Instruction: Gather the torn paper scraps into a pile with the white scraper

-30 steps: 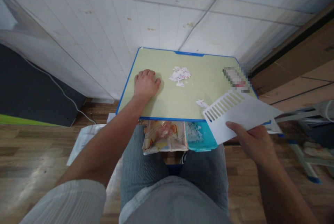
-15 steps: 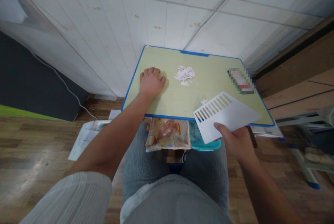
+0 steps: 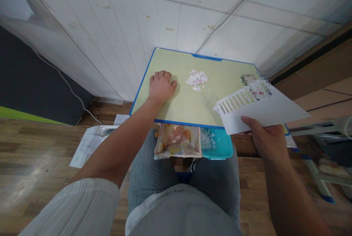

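My left hand [image 3: 162, 86] rests palm down on the left part of the pale green tabletop [image 3: 189, 104], fingers lightly bent and apart, holding nothing. A small heap of white paper scraps [image 3: 197, 78] with pinkish marks lies to the right of it. Between thumb and fingers, my right hand [image 3: 268, 137] grips the near edge of a white sheet with a row of slots [image 3: 264, 109]. This sheet is tilted above the right side of the tabletop. A few more white scraps [image 3: 216, 108] peek out past its left end.
Below the table's front edge are a patterned food-print packet or cloth [image 3: 180, 144] and a teal plastic box [image 3: 220, 146] containing white bits. A blurred-out object [image 3: 249, 79] lies at the table's far right, partly covered by the sheet. A white panelled wall [image 3: 165, 15] stands behind.
My right hand has carried the slotted sheet right and slightly up, so it now overlaps the blurred object and uncovers more of the teal box. My left hand has stayed on the table.
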{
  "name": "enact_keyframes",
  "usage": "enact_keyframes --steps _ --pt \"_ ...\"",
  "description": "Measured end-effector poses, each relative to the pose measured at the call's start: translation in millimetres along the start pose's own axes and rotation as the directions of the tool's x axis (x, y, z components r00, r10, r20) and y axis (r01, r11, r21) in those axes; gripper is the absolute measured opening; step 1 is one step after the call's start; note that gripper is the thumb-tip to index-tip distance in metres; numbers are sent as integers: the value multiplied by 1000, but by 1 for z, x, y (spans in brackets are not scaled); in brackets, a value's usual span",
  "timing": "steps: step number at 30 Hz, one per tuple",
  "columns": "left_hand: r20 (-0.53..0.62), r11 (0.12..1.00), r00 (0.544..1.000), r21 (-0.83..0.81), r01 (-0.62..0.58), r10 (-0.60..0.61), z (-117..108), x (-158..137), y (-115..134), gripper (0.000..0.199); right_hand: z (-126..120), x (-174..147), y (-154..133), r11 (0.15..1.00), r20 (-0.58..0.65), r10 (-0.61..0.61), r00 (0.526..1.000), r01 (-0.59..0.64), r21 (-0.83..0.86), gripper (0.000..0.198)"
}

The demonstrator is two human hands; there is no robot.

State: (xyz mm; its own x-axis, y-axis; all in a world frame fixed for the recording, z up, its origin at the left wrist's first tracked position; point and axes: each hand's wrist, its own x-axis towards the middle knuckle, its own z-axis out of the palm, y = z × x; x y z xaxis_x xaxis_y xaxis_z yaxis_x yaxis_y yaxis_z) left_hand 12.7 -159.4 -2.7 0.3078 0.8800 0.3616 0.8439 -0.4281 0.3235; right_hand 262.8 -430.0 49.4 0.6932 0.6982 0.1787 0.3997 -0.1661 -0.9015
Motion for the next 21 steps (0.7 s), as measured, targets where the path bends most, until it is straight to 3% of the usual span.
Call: enact_keyframes --steps 8,15,21 --pt "-2 999 1000 -37 9 -9 2 1 -1 33 30 20 -13 995 252 84 964 -95 31 44" --pt "16 999 1000 -36 20 -19 1 1 0 36 21 42 10 984 296 129 946 -85 -157 39" --pt "30 1000 999 -18 22 -21 -1 0 1 37 46 34 2 986 318 134 939 -94 -139 41"
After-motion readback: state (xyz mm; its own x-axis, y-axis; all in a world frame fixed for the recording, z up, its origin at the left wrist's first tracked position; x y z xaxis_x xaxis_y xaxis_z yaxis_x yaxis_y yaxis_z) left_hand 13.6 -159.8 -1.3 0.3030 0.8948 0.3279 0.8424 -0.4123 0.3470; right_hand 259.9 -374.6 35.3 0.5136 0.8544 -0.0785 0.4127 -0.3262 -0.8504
